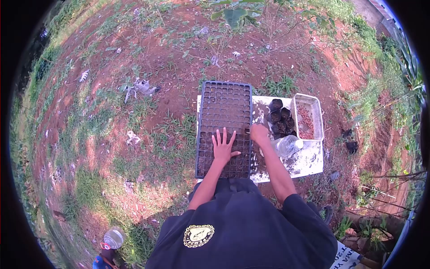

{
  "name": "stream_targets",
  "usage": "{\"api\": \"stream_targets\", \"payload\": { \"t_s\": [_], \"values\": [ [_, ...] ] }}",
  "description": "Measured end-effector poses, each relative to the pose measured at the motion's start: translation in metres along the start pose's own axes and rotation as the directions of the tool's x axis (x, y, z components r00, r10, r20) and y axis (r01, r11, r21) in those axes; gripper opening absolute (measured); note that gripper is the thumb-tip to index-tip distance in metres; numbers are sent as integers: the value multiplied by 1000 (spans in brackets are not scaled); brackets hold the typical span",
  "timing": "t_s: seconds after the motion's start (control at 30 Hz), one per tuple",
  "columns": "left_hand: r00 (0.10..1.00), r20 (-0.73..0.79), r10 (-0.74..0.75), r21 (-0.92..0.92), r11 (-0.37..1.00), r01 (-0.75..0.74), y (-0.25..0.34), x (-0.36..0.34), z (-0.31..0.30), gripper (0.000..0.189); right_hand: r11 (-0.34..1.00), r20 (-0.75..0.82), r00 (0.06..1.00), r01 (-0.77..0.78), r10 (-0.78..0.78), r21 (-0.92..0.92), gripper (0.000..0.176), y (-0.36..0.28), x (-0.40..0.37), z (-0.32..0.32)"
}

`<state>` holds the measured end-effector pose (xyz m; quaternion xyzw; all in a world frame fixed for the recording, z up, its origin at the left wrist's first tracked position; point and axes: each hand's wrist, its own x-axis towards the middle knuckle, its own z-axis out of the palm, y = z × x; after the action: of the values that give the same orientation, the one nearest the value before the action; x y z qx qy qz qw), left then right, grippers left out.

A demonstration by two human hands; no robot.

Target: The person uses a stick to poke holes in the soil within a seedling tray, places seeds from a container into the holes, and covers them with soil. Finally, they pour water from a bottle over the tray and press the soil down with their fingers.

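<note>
The black seedling tray [227, 83] lies lengthwise on a white tabletop [310, 158], its near end by the dark shirt [251, 224]. The left hand [222, 150] rests on the tray's nearer half, palm down, fingers spread, gripping nothing. The right hand [259, 134] is curled at the tray's right rim; whether it holds anything, I cannot tell. Right of the tray stand a clear plastic bottle [285, 146], then soil-filled black seedling pots [275, 117] and a basket [320, 117] of reddish seeds [305, 123]. Soil-laden, the tray is probably fairly heavy and apt to flex, its soil crumbly; both long rims look the best hold.
</note>
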<state>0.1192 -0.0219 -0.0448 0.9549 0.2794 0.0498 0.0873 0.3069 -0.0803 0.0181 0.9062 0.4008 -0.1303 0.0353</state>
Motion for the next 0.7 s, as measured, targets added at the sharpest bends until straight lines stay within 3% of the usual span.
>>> {"api": "stream_targets", "payload": {
  "t_s": [0.07, 0.13, 0.53, 0.7],
  "values": [
    [1000, -14, 2, 1, 1000, -2, 0, 0, 2, 111, 1000, 27, 1000, -14, 13, 20, 22, 2, -4, -5],
    [1000, -11, -3, -3, 1000, 3, -1, 1, 0, 111, 997, -62, 998, 6, -1, 77, 21, 3, -9, -6],
    [1000, -10, -2, -3, 1000, 2, -1, 1, 0, 113, 997, -110, 993, -39, 47, 69, 20, 2, -11, 1],
    [1000, -24, 6, 0, 1000, -6, -1, 0, 3, 114, 982, -36, 993, -101, 108, 159, 18, 2, -19, -13]
  ]
}}
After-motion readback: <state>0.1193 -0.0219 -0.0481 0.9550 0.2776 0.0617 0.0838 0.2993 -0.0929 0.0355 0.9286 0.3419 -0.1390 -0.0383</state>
